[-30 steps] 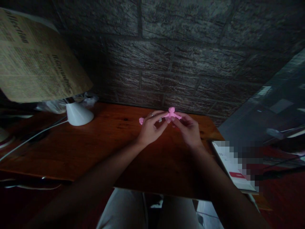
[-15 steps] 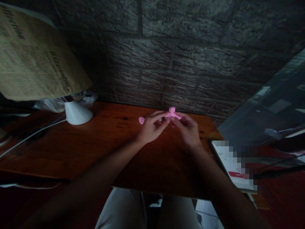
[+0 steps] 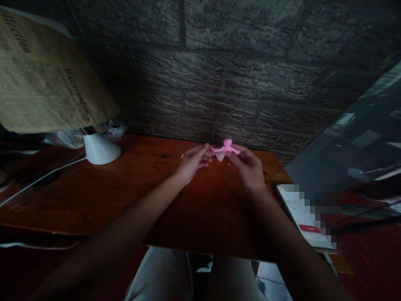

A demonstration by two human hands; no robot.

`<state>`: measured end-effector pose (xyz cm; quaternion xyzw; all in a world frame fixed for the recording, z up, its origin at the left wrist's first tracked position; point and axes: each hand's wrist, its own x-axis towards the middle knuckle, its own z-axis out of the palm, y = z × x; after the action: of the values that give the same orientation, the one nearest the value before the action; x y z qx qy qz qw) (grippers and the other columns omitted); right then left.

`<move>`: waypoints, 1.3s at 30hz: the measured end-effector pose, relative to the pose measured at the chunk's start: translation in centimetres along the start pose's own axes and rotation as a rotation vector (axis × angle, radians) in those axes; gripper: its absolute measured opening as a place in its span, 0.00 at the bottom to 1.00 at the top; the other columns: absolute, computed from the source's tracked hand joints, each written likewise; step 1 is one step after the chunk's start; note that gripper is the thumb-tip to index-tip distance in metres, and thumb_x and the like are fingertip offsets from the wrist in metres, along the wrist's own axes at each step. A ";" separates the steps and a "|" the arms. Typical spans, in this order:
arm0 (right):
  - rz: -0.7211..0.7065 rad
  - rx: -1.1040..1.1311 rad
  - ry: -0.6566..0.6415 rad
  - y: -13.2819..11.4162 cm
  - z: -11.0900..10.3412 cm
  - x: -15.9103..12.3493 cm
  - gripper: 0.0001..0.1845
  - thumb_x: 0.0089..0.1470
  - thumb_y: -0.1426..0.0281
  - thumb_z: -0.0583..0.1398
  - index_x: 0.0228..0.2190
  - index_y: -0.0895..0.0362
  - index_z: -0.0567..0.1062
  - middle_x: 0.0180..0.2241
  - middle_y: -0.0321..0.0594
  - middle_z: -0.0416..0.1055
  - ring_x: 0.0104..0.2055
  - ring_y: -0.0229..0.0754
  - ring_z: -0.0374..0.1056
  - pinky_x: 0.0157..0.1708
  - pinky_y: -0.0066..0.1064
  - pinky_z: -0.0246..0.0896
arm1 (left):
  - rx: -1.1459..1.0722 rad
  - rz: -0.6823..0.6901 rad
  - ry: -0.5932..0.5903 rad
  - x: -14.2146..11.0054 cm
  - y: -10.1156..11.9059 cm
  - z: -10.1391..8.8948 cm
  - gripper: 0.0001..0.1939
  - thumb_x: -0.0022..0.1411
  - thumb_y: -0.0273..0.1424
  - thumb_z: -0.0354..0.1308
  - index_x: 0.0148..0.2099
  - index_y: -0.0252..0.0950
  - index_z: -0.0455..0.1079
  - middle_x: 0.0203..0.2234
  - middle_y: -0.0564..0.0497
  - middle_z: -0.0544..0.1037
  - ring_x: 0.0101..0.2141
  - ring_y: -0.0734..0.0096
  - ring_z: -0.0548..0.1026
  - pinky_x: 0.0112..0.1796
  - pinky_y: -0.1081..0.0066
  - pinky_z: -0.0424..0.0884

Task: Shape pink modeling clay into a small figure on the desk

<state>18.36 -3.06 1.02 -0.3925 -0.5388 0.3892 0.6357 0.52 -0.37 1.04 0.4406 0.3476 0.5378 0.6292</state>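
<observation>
A small pink figure (image 3: pixel 226 149), soft-looking with short limbs, is held above the far side of the wooden table (image 3: pixel 125 196). My right hand (image 3: pixel 249 169) pinches it from the right between thumb and fingertips. My left hand (image 3: pixel 192 161) reaches in from the left with its fingers curled, its fingertips meeting the figure's left end. A bit of pink shows behind my left hand's knuckles, mostly hidden.
A white lamp base (image 3: pixel 100 148) with a newsprint shade (image 3: pixel 46 79) and a white cable (image 3: pixel 37 179) stand at the left. A stone-pattern wall (image 3: pixel 219 75) backs the table. A white and red booklet (image 3: pixel 305 219) lies at the right edge.
Both hands have shifted slightly away from me and the pink figure has turned, its limbs now spread sideways. The loose pink piece left of my left hand is now almost hidden.
</observation>
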 end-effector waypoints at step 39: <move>0.032 0.029 -0.022 -0.3 0.7 -0.4 0.15 0.47 0.60 0.73 0.38 0.51 0.84 0.39 0.39 0.83 0.36 0.42 0.75 0.36 0.36 0.73 | -0.182 -0.136 -0.084 -0.7 0.3 0.6 0.10 0.50 0.30 0.75 0.36 0.36 0.81 0.30 0.52 0.83 0.29 0.79 0.76 0.35 0.76 0.68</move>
<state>17.64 -3.49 1.24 -0.3875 -0.5338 0.4114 0.6290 0.86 -1.18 1.53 0.3792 0.2996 0.5042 0.7157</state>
